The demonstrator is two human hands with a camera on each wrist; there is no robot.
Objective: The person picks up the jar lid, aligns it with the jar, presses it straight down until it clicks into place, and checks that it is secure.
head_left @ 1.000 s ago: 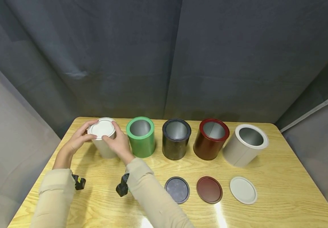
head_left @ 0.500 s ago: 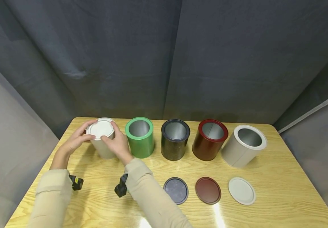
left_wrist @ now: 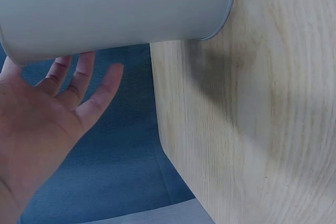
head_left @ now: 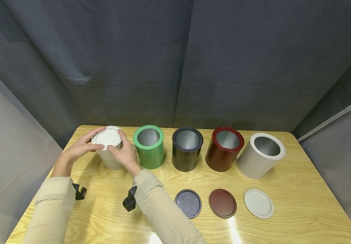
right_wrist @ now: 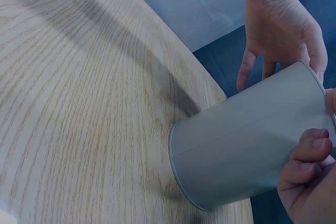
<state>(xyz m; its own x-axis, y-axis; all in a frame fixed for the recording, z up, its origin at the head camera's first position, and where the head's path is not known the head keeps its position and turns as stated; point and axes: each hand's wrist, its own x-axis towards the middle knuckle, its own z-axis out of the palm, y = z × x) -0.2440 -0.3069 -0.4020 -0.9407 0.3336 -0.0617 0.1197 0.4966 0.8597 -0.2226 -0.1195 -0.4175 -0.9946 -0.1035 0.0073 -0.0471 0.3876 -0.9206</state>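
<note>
A pale grey can point(head_left: 110, 160) stands at the table's back left with a white lid point(head_left: 107, 137) on its top. My left hand point(head_left: 79, 148) lies at the lid's left side, its thumb on the near edge and index finger on the far edge. In the left wrist view, that hand's other fingers point(left_wrist: 86, 85) spread fairly straight beside the can. From the right, my right hand point(head_left: 126, 153) holds the lid's edge between thumb and index finger. Its remaining fingers point(right_wrist: 310, 153) curl close to the can's upper side in the right wrist view.
Green point(head_left: 151, 154), black point(head_left: 186, 157), dark red point(head_left: 222, 157) and cream point(head_left: 254, 161) cans stand uncovered in a row to the right. Black point(head_left: 188, 203), dark red point(head_left: 222, 203) and white-grey point(head_left: 258, 203) lids lie nearer. Grey curtains point(head_left: 175, 61) hang behind the table.
My left wrist and forearm have swung slightly left, while the thumb has slid a little inward along the lid's edge. My right hand keeps nearly the same place. The other cans and lids stay put.
</note>
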